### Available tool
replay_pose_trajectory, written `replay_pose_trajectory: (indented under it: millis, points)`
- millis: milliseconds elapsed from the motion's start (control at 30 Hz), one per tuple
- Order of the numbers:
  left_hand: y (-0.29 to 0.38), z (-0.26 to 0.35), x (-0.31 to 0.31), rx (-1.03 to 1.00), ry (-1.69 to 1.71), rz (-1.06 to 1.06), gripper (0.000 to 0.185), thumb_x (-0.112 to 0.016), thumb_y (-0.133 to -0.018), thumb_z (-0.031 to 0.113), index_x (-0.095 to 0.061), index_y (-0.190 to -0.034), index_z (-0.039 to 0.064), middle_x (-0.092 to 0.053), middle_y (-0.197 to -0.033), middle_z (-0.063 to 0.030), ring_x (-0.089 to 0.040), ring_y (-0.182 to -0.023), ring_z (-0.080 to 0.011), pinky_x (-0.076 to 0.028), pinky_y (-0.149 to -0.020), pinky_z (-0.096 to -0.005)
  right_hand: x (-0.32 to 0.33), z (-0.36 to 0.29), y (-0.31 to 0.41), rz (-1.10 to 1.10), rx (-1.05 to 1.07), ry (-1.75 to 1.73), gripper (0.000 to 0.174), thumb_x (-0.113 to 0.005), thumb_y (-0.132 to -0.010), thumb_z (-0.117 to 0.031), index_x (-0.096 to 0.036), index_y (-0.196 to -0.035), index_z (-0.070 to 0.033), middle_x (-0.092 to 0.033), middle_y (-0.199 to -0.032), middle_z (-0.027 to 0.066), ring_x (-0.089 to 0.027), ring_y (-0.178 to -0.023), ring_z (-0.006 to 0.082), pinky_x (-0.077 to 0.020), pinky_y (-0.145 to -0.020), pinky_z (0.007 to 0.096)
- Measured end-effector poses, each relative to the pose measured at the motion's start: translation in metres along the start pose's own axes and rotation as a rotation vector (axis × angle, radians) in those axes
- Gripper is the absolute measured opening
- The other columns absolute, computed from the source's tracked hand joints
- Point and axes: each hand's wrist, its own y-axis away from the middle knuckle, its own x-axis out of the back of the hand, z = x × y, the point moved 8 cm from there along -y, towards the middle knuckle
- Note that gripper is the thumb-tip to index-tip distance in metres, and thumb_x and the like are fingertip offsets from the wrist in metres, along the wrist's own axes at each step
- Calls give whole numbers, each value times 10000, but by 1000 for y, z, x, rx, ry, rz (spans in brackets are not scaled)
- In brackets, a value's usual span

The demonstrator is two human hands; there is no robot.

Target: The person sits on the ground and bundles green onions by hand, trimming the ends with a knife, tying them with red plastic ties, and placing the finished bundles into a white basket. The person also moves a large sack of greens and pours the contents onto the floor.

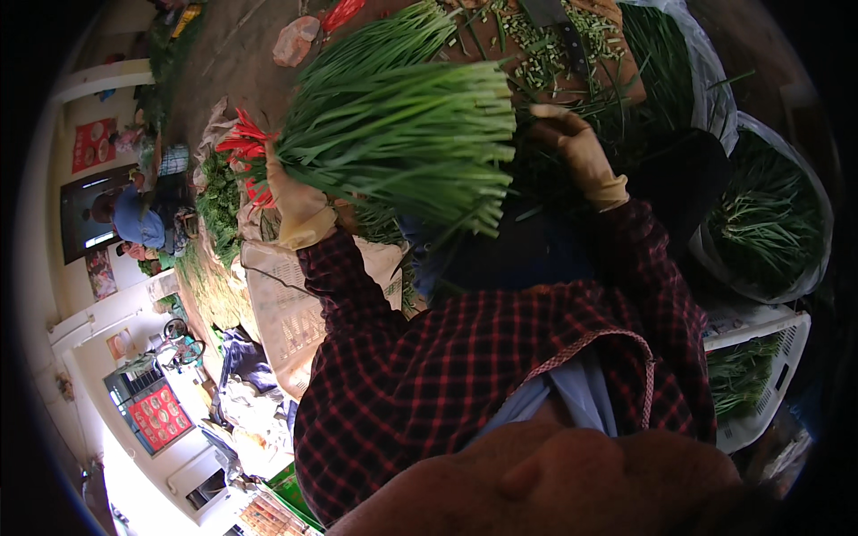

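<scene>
My left hand [298, 201], in a pale yellowish glove, grips a large bunch of green garlic chives [402, 127] by its leaf end. The bunch lies sideways in the air before my lap, its pale cut stem ends fanned out to the right. Red plastic strips [244, 137] stick out beside the left fingers; whether they are held cannot be made out. My right hand [576, 151], gloved alike, is just right of the stem ends, fingers apart and holding nothing. Behind the bunch lie more chives [382, 43].
A cleaver [566, 40] rests among chopped stems on a board [627, 77] at the top. Plastic bags of chives [764, 221] and a white crate [764, 409] stand at right. A plastic basket [285, 301] is at left. Farther left, a person [137, 214] bends over greens.
</scene>
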Motion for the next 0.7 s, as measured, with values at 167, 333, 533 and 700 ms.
replay_pose_trajectory:
  millis: [167,333,533,700]
  points:
    - [23,-5,5,-120,-409,44,450,-439,-1006,360,-558,-1275,20,-623,-1229,-166,-621,-1082,-332,-525,-928,-498,-75,-38,2,-442,130,-105,594,-674,-909,-173,-402,-1422,-48,-543,-1249,116,-603,-1095,204,-513,-889,341]
    - [55,-10,-20,-54,-16,-298,457,-386,-1019,354,-551,-1280,16,-631,-1204,-171,-627,-1073,-327,-540,-915,-501,-96,-15,-3,-382,-360,-283,468,-690,-908,-330,-550,-1233,-25,-653,-979,76,-613,-828,162,-507,-680,299]
    - [41,-34,39,-439,-488,-145,460,-533,-951,117,-417,-1383,9,-612,-1229,-132,-624,-1049,-228,-524,-901,-355,-63,-20,19,-294,-230,-148,230,-654,-937,-223,-610,-1080,-49,-566,-773,-6,-503,-533,59,-288,-386,187]
    - [12,-59,79,-225,-222,-76,377,-499,-976,183,-499,-1308,5,-644,-1186,-129,-635,-1047,-247,-520,-914,-383,-5,-114,-4,3,256,-122,153,-628,-949,-198,-655,-1038,-76,-581,-719,-28,-527,-552,54,-329,-403,182]
